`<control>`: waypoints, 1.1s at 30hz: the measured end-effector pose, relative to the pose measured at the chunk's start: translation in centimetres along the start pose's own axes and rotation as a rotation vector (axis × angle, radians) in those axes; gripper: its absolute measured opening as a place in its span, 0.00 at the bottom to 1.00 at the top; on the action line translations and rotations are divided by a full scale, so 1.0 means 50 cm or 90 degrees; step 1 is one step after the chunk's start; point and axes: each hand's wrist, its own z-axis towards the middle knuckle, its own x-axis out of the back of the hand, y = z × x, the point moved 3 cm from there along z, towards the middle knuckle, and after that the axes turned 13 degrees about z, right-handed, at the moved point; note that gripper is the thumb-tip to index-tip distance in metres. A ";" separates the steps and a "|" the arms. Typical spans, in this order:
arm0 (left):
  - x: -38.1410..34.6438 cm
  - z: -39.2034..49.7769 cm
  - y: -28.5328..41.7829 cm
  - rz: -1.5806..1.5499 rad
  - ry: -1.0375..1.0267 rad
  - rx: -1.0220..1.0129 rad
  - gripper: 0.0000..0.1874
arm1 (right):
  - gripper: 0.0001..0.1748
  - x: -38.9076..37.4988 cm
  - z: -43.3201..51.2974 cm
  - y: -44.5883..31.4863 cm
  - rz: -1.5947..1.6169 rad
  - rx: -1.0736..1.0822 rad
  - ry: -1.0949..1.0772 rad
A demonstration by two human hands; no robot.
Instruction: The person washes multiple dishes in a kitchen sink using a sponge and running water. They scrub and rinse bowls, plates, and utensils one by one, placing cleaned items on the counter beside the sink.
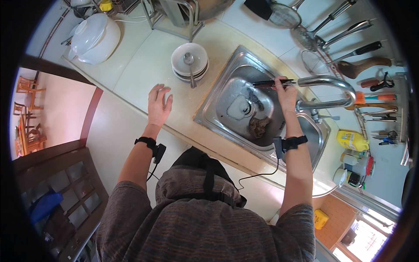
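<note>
Under the mouth of the curved chrome faucet (pixel 327 80), my right hand (pixel 286 95) grips a bundle of dark, slender utensils that look like chopsticks (pixel 264 84). They point left over the stainless steel sink (pixel 209 113). My left hand (pixel 158 106) hovers by the counter's front edge, fingers apart and holding nothing. Up and to its right stands a stack of white bowls (pixel 178 54) with a metal spoon (pixel 191 73) lying in the top one. A crumpled brown cloth (pixel 258 127) lies in the basin near the drain. Beside it is a dark, elongated thing (pixel 256 100), too unclear to name.
A white lidded pot (pixel 98 39) stands at the counter's far left, and a metal rack (pixel 173 28) at the back. Ladles and strainers (pixel 284 16) hang along the wall. A second, smaller basin (pixel 316 137) adjoins the sink. A yellow bottle (pixel 352 140) stands at right.
</note>
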 end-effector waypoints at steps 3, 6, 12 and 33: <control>-0.002 0.001 0.004 0.014 -0.012 -0.005 0.14 | 0.15 0.004 -0.052 -0.005 -0.041 -0.055 -0.019; -0.001 0.004 0.007 0.011 -0.004 -0.007 0.13 | 0.16 0.007 -0.118 -0.019 -0.086 -0.071 -0.098; 0.004 0.010 0.003 0.006 0.000 -0.038 0.13 | 0.13 0.003 -0.264 -0.032 -0.046 -0.099 -0.105; 0.143 0.227 -0.414 -0.160 -0.082 -0.093 0.13 | 0.13 -0.149 -0.342 -0.390 -0.027 0.049 0.211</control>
